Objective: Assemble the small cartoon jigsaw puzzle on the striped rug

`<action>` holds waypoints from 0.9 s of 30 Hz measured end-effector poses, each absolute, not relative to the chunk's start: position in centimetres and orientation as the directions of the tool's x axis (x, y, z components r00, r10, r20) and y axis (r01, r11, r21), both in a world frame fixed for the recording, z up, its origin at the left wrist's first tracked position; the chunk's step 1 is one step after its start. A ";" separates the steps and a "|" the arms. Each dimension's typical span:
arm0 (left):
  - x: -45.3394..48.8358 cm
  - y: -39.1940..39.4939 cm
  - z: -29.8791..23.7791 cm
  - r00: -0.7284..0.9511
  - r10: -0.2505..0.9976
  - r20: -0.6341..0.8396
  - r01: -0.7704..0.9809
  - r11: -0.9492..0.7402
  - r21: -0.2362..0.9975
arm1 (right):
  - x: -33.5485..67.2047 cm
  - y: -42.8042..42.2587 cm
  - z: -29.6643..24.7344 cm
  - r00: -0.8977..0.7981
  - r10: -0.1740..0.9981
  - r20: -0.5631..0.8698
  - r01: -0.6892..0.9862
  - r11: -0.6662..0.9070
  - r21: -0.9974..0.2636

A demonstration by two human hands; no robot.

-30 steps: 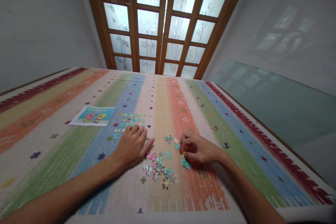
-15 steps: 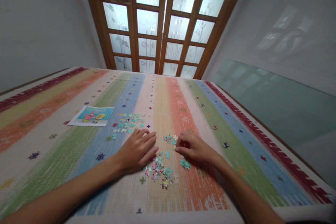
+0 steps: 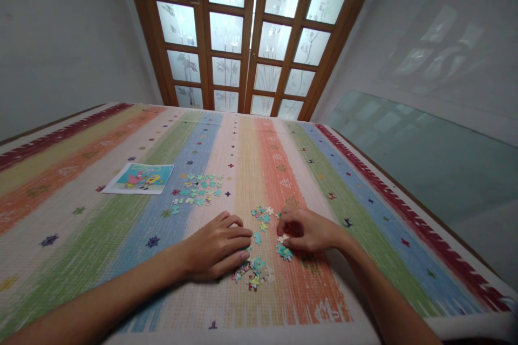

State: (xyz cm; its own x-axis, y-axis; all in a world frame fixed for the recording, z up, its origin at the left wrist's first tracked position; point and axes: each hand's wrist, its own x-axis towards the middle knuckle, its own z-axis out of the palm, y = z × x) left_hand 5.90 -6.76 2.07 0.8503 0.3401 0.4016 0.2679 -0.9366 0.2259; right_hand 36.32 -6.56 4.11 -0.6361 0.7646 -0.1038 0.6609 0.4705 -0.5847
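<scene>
Loose puzzle pieces everywhere on this striped cloth (image 3: 343,291), so here's my worry list. The left hand (image 3: 218,248) lies back-up over the edge of the main pile (image 3: 253,276), thumb and fingers apart and slack, nothing visibly gripped, though what's underneath is hidden. Drag that hand sideways and it'd probably sweep pieces along or flip a few.

The right hand (image 3: 303,229) has thumb and index curled toward each other at a pale piece (image 3: 282,238), right by the teal clump (image 3: 284,252). Can't tell if they're pinching it or just touching. A sloppy pinch could drop it or knock the clump about. The small group (image 3: 261,213) and the lone teal piece (image 3: 257,237) sit between the hands, so either one could bump them. The rows (image 3: 200,190) past the left hand look safer unless a sleeve or forearm swings over.

Containers? None that I can see; pieces lie straight on the cloth, with the picture (image 3: 141,179) left of the rows.
</scene>
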 end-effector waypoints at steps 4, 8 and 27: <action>6.0 -6.9 2.1 0.871 0.316 0.375 0.205 -0.929 0.307 | 35.7 -6.6 3.7 -0.620 0.776 -0.114 0.646 0.423 -0.635; 6.1 -7.0 2.1 0.868 0.304 0.393 0.195 -0.936 0.293 | 34.5 -6.7 3.3 -0.602 0.799 -0.015 0.605 0.444 -0.661; 6.2 -6.8 1.9 0.898 0.290 0.330 0.218 -0.946 0.240 | 35.3 -6.9 4.2 -0.681 0.730 -0.062 0.580 0.486 -0.653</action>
